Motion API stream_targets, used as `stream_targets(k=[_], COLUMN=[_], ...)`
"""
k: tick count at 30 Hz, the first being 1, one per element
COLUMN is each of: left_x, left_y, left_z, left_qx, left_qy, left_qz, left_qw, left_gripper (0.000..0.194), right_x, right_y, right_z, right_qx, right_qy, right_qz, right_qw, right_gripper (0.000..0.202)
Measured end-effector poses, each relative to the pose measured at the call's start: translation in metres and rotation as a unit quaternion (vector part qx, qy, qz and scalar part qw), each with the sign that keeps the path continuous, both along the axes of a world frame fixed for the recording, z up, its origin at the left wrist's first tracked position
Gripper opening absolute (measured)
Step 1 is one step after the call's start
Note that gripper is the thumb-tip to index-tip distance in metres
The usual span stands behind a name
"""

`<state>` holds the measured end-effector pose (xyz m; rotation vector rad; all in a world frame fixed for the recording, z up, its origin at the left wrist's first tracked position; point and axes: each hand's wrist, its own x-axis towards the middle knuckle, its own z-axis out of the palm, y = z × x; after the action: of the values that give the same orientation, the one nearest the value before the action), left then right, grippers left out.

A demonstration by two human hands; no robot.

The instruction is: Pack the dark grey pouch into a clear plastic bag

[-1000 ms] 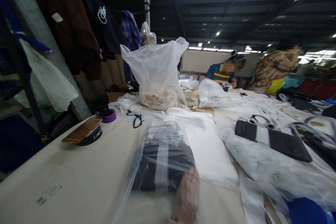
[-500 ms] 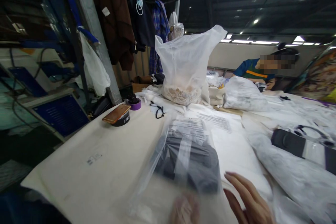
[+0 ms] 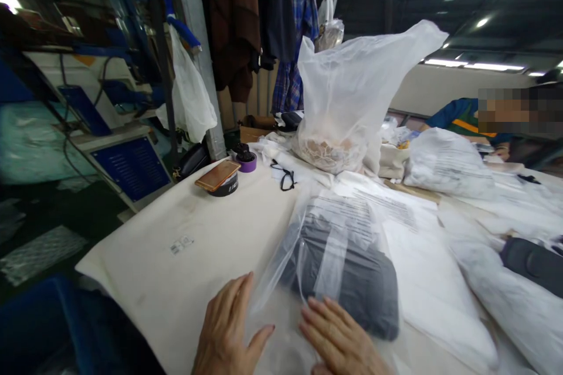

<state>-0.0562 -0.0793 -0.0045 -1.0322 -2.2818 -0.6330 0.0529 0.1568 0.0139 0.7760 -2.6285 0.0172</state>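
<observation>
Bag: clear plastic bag with a loose near end [image 3: 284, 299], lying flat on the cream cloth-covered table [image 3: 206, 281] in front of the person.
Contents: soft, dark grey, rounded item [image 3: 369, 275] inside the bag, towards its far part; a pale band [image 3: 332, 263] runs across it, and lines of dark print [image 3: 345, 211] show beyond.
Left hand: bare left hand [image 3: 231, 328] at the bag's near left edge; fingers straight and nearly together, thumb spread wide towards the film; no grip seen, contact cannot be told.
Right hand: bare right hand [image 3: 345, 340] over the loose film; fingers extended, slightly parted, tips by the item's near edge; nothing appears pinched; palm partly cut off by the frame.
Change: 0.5 s ago 1 hand showed through the film and the other stood apart at the right; now 2 hands show uncovered, and the view is turned further left.
Meaning: judged from this, the item rests in the bag unsupported by either hand, and handling is at the film's near end.
Right side: flat white sheets [image 3: 426, 281] just beside the bag.
Left side: orange-brown phone [image 3: 220, 176] resting on a black tape roll [image 3: 226, 189], near a purple tape roll [image 3: 247, 164].
Beyond: tall translucent white bag [image 3: 356, 82], upright; a co-worker's blue sleeve [image 3: 453, 114] at far right.
</observation>
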Motion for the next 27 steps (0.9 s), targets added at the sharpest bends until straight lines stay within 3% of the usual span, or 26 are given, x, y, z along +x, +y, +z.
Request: stream_targets(k=[2,4,7,9,14,18,22,27], left_x=[-0.004,-0.003,0.0,0.002,0.003,0.0,-0.004,-0.011], left_y=[0.013,0.021,0.025,0.025,0.03,0.036,0.041,0.041], left_z=[0.0,-0.002,-0.005,-0.006,-0.006,-0.008,-0.007,0.006], left_qx=[0.02,0.048,0.09,0.101,0.061,0.002,-0.037,-0.061], left_qy=[0.01,-0.007,-0.028,-0.049,-0.087,-0.109,-0.214,-0.314], left_qz=[0.015,-0.006,-0.051,-0.08,-0.138,-0.198,-0.193,-0.22], left_qw=[1.0,0.999,0.994,0.99,0.985,0.974,0.957,0.922], left_gripper=[0.035,0.016,0.016,0.017,0.022,0.027,0.02,0.008], right_x=[-0.018,-0.033,-0.04,-0.037,-0.032,-0.031,-0.026,-0.013], right_y=[-0.001,-0.006,-0.02,-0.03,-0.05,-0.064,-0.077,-0.086], right_z=[0.003,-0.009,-0.036,-0.044,-0.039,-0.051,-0.067,-0.063], right_qx=[0.004,0.013,0.01,-0.014,-0.085,-0.165,-0.199,-0.202], right_qy=[0.006,-0.003,-0.047,-0.085,-0.202,-0.183,-0.171,-0.214], right_qz=[-0.095,-0.135,-0.109,-0.093,-0.065,-0.034,-0.006,0.038], right_qw=[0.995,0.991,0.993,0.992,0.973,0.968,0.965,0.955], right_gripper=[0.043,0.049,0.054,0.054,0.054,0.043,0.039,0.037])
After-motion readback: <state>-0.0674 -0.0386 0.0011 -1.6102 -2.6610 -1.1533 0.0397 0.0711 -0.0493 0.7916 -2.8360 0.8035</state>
